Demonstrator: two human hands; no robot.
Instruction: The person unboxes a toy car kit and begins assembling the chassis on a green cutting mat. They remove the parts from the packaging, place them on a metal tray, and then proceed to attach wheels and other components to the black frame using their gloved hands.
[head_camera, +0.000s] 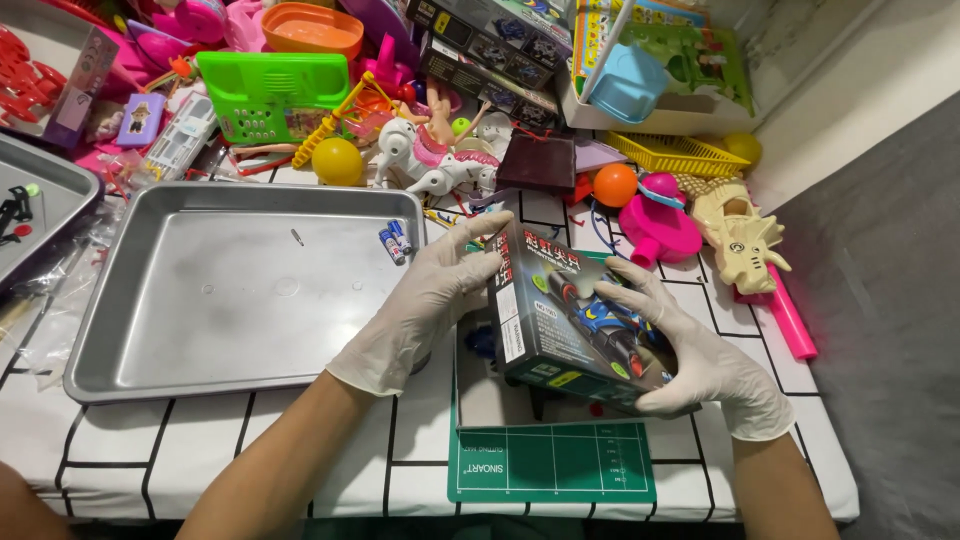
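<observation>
Both my hands wear white gloves and hold a dark toy car box (570, 315) with a car picture on its face, above a green cutting mat (550, 462). My left hand (425, 300) grips the box's left end, fingers over its top corner. My right hand (690, 350) wraps the right side and underside. The box is tilted, its white side panel facing left.
A metal tray (140, 350) lies to the left, holding small batteries (393, 240) and a screw (297, 237). Toys crowd the far side: yellow ball (338, 161), white toy horse (435, 160), orange ball (615, 185), pink toy (660, 228), beige dinosaur (745, 240), green basket (270, 95).
</observation>
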